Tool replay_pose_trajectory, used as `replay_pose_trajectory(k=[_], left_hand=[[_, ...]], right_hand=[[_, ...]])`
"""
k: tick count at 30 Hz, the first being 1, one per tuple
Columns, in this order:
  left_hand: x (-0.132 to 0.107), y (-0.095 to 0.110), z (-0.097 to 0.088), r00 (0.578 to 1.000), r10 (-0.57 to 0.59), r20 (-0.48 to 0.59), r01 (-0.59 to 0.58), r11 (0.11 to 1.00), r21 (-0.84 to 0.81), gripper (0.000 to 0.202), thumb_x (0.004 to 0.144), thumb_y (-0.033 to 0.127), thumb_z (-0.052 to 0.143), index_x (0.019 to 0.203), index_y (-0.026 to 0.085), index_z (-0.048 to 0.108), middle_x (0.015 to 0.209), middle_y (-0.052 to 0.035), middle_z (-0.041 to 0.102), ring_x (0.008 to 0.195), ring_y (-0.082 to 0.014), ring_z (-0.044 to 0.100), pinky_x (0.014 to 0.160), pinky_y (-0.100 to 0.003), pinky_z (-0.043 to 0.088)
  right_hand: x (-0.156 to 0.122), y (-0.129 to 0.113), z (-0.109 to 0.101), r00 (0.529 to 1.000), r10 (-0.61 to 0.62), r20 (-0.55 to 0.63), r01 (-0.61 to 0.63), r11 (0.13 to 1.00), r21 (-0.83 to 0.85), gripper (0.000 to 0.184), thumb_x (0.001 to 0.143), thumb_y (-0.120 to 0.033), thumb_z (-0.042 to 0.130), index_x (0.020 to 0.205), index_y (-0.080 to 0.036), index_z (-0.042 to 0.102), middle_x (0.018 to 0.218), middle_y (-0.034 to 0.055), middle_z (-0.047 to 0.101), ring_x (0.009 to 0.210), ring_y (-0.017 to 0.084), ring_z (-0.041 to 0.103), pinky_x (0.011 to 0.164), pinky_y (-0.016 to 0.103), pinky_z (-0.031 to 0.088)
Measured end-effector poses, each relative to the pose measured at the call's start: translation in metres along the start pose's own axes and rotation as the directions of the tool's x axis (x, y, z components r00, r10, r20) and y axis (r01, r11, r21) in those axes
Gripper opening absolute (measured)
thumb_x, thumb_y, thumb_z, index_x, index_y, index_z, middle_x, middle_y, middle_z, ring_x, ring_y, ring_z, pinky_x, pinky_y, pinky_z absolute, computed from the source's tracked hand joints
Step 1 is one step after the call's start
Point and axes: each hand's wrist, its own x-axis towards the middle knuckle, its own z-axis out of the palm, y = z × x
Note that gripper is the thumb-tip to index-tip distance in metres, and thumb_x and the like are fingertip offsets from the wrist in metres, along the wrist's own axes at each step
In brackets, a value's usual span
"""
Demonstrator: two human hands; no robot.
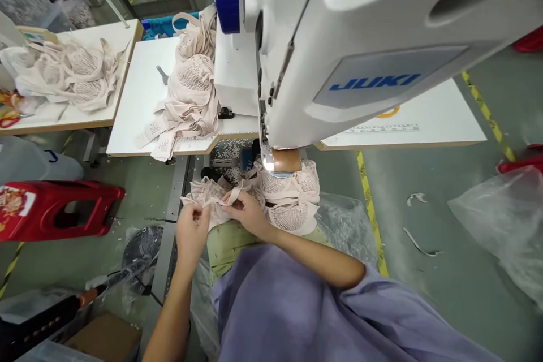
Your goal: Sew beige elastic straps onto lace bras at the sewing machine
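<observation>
Straightening pale pink lace bra strap [232, 192].
Pinched tight in left grip [193, 229], right grip [246, 212]; calls for pulling flat.

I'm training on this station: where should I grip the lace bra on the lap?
Pinch the lace bra by its flat strap, coming from the near side above: the strap lies on top, between left hand and right hand; the limp lace gives no firm edge.
</observation>
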Motion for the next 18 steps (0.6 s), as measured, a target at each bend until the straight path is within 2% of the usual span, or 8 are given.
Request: replay_pose_trajectory(k=[2, 4, 6, 8, 11, 12, 15, 18], left_hand=[[-0.001, -0.005, 0.021, 0.992, -0.017, 0.125, 0.028, 0.996, -0.086, 0.039, 0.085, 0.053, 0.057, 0.086, 0.015, 0.066, 0.080, -0.0059, 0.068, 0.077, -0.0197, 0.064, 0.071, -0.030, 0.051], [0.000, -0.005, 0.036, 0.982, -0.017, 0.188, 0.049, 0.985, -0.167, 0.044, 0.088, 0.055, 0.052, 0.091, 0.014, 0.067, 0.084, -0.0070, 0.071, 0.078, -0.0194, 0.067, 0.071, -0.029, 0.053], [0.000, 0.000, 0.044, 0.985, -0.015, 0.171, 0.052, 0.975, -0.215, 0.045, 0.090, 0.055, 0.049, 0.100, 0.014, 0.066, 0.093, -0.0090, 0.073, 0.085, -0.0201, 0.068, 0.076, -0.030, 0.054], [0.000, 0.008, 0.044, 0.991, -0.007, 0.135, 0.037, 0.974, -0.222, 0.043, 0.090, 0.053, 0.052, 0.103, 0.015, 0.066, 0.098, -0.0093, 0.073, 0.089, -0.0206, 0.067, 0.080, -0.030, 0.053], [-0.004, 0.023, 0.039, 0.991, 0.018, 0.131, 0.007, 0.982, -0.191, 0.038, 0.088, 0.052, 0.057, 0.099, 0.016, 0.068, 0.090, -0.0068, 0.072, 0.086, -0.0206, 0.066, 0.080, -0.029, 0.051], [-0.006, 0.028, 0.038, 0.989, 0.024, 0.145, 0.003, 0.984, -0.180, 0.038, 0.088, 0.051, 0.058, 0.098, 0.017, 0.069, 0.087, -0.0059, 0.072, 0.084, -0.0202, 0.066, 0.079, -0.028, 0.051], [-0.012, 0.043, 0.036, 0.979, 0.010, 0.203, 0.030, 0.981, -0.190, 0.040, 0.090, 0.052, 0.057, 0.105, 0.018, 0.071, 0.088, -0.0051, 0.073, 0.084, -0.0195, 0.066, 0.076, -0.027, 0.051], [-0.015, 0.054, 0.038, 0.967, -0.004, 0.256, 0.066, 0.970, -0.234, 0.040, 0.090, 0.051, 0.057, 0.105, 0.017, 0.071, 0.090, -0.0055, 0.073, 0.084, -0.0189, 0.066, 0.076, -0.026, 0.050]], right_hand=[[-0.001, 0.008, -0.004, 0.992, -0.123, 0.022, 0.125, 0.973, -0.196, 0.015, 0.084, -0.028, 0.067, 0.096, -0.019, 0.066, 0.107, 0.0054, 0.063, 0.098, 0.017, 0.061, 0.092, 0.033, 0.050], [-0.005, 0.011, -0.009, 0.974, -0.202, 0.104, 0.227, 0.908, -0.353, 0.010, 0.086, -0.024, 0.062, 0.094, -0.020, 0.067, 0.111, 0.0063, 0.062, 0.107, 0.019, 0.058, 0.099, 0.035, 0.047], [-0.010, 0.011, -0.017, 0.961, -0.200, 0.189, 0.268, 0.840, -0.472, 0.011, 0.087, -0.026, 0.064, 0.095, -0.021, 0.069, 0.113, 0.0068, 0.062, 0.110, 0.020, 0.057, 0.101, 0.036, 0.045], [-0.016, 0.007, -0.028, 0.966, -0.135, 0.221, 0.236, 0.808, -0.540, 0.016, 0.087, -0.033, 0.066, 0.096, -0.021, 0.069, 0.103, 0.0058, 0.064, 0.096, 0.019, 0.060, 0.090, 0.033, 0.049], [-0.021, -0.008, -0.044, 0.974, -0.138, 0.179, 0.217, 0.787, -0.577, 0.027, 0.092, -0.044, 0.061, 0.102, -0.021, 0.070, 0.084, 0.0025, 0.064, 0.071, 0.014, 0.057, 0.072, 0.028, 0.049], [-0.020, -0.014, -0.049, 0.972, -0.173, 0.160, 0.235, 0.779, -0.582, 0.030, 0.094, -0.045, 0.058, 0.108, -0.022, 0.070, 0.086, 0.0031, 0.065, 0.069, 0.014, 0.056, 0.071, 0.028, 0.048], [-0.013, -0.031, -0.057, 0.954, -0.245, 0.173, 0.300, 0.766, -0.569, 0.036, 0.095, -0.044, 0.056, 0.124, -0.024, 0.065, 0.110, 0.0071, 0.066, 0.076, 0.014, 0.059, 0.077, 0.030, 0.051], [-0.004, -0.038, -0.061, 0.952, -0.256, 0.167, 0.306, 0.793, -0.527, 0.034, 0.096, -0.043, 0.055, 0.121, -0.023, 0.067, 0.115, 0.0081, 0.065, 0.079, 0.015, 0.062, 0.078, 0.031, 0.053]])
